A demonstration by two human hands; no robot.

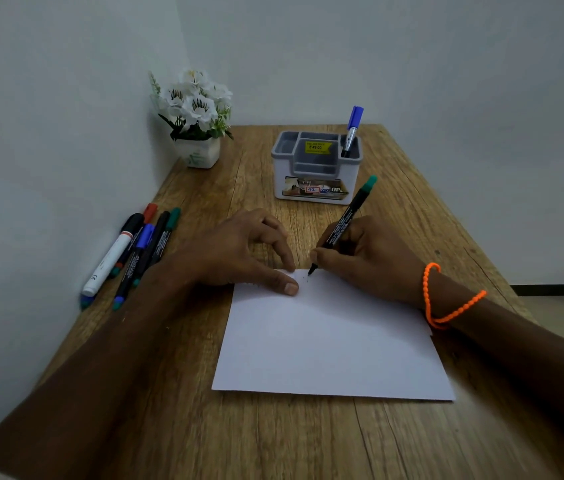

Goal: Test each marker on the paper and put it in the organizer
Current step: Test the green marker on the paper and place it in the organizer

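The right hand [370, 258] pinches a slim black marker with a green end cap [344, 223], its fingers [322, 254] curled round the barrel just above the tip, which touches the far edge of the white sheet of paper [329, 341]; the green end tilts up and away from the hand. Faint short strokes sit on the paper right beside that tip. Just left of it, the left hand [239, 254] rests on the same edge, thumb and forefinger stretched down and pressing the sheet, the other fingers loosely bent and holding nothing. Beyond both sets of fingertips stands a white and grey plastic desk organizer [317, 168] on the wooden counter [273, 438], with a blue-capped marker [352, 131] upright in its right-hand compartment. Left of the left hand, against the wall, lies a cluster of loose markers [135, 254] with black, red, blue and green caps. A white pot of white artificial flowers [193, 116] sits in the far corner. An orange beaded bracelet [446, 299] circles the right wrist.
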